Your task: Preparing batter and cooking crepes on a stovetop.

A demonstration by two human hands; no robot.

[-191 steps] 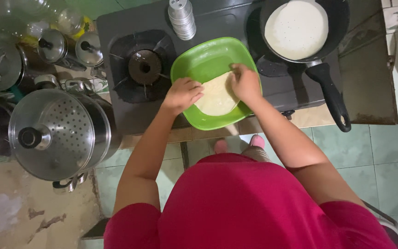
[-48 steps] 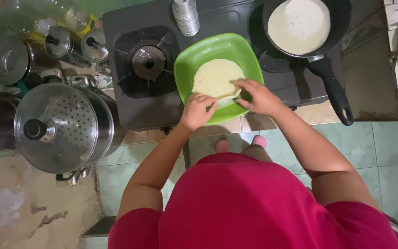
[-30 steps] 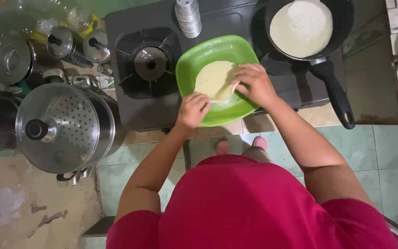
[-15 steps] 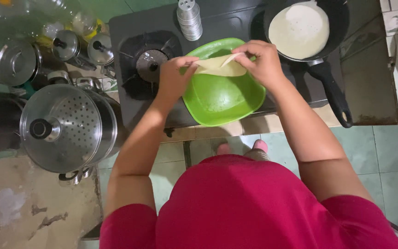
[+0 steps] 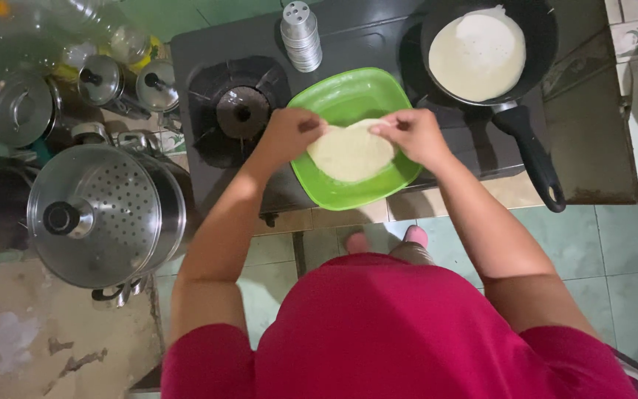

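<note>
The thin flatbread point(image 5: 351, 151), lifted clear a moment earlier, was laid back flat in the green plate point(image 5: 319, 188), seemingly turned over, its far edge pinched by the left hand point(image 5: 289, 134) and right hand point(image 5: 411, 134).

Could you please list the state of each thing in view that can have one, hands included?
Left hand: pinching the pancake's upper left edge.
Right hand: pinching the pancake's upper right edge.
Pancake: round, pale, spread over the plate, held at its top edge.
Green plate: on the stove, between burner and pan.
Frying pan: on the stove, holding a pale round of batter.
Burner: bare, no flame visible.
Steamer pot: lid on.
</note>
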